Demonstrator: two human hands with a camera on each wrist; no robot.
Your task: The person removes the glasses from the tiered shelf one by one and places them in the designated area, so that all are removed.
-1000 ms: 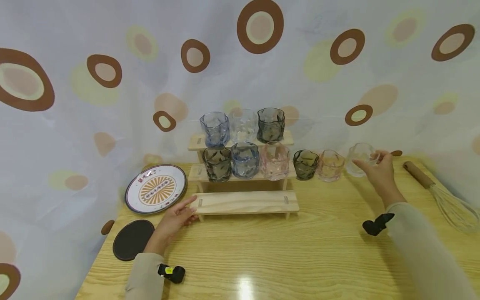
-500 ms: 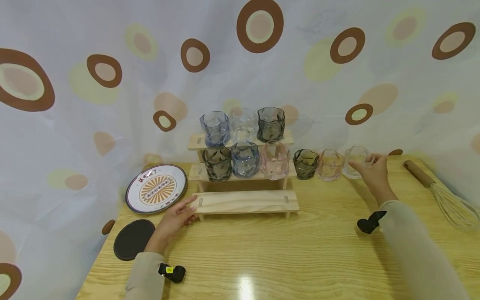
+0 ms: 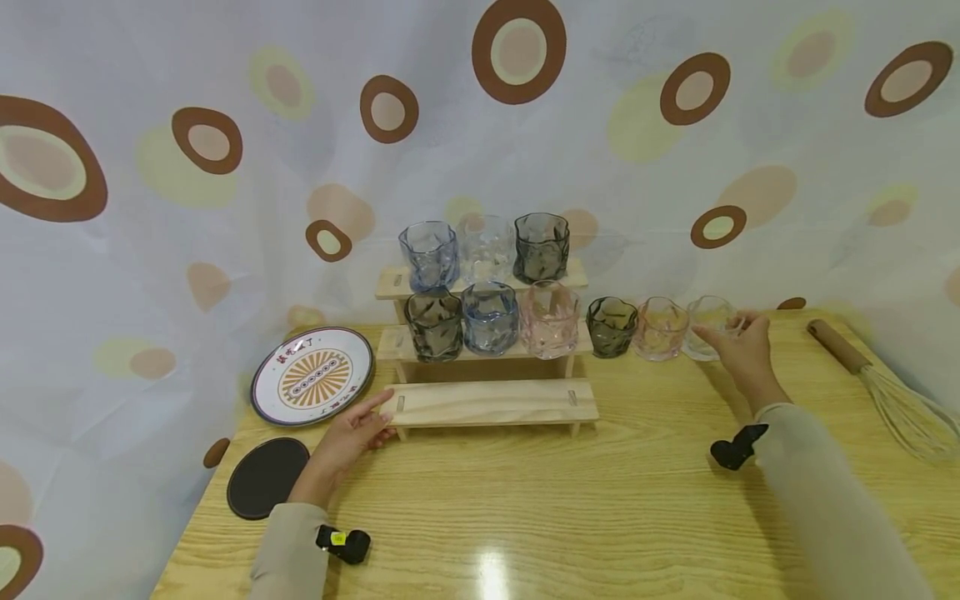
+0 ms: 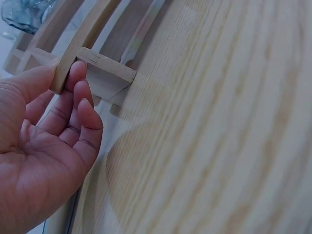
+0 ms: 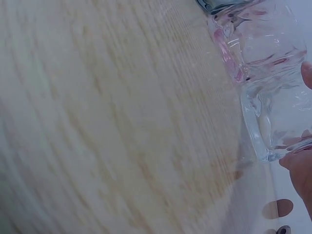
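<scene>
My right hand [image 3: 745, 354] holds a clear glass [image 3: 703, 340] between thumb and fingers at the right end of a row on the table. Beside it stand a pink glass [image 3: 660, 330] and a dark green glass [image 3: 611, 327]; in the right wrist view the clear glass [image 5: 273, 119] sits right against the pink one. My left hand [image 3: 348, 442] pinches the left end of the lowest board of a wooden tiered rack [image 3: 491, 403], thumb on top and fingers below, as the left wrist view shows at the board's end [image 4: 66, 68].
The rack's middle tier holds a dark glass [image 3: 433, 327], a blue one [image 3: 491, 320] and a pink one [image 3: 551, 322]. Three more stand on top. A patterned plate [image 3: 312, 377] and a black round mat [image 3: 267, 478] lie left; a whisk [image 3: 877, 383] lies right.
My right hand has moved left with the clear glass, bringing it up beside the pink glass. My left hand has stayed on the rack.
</scene>
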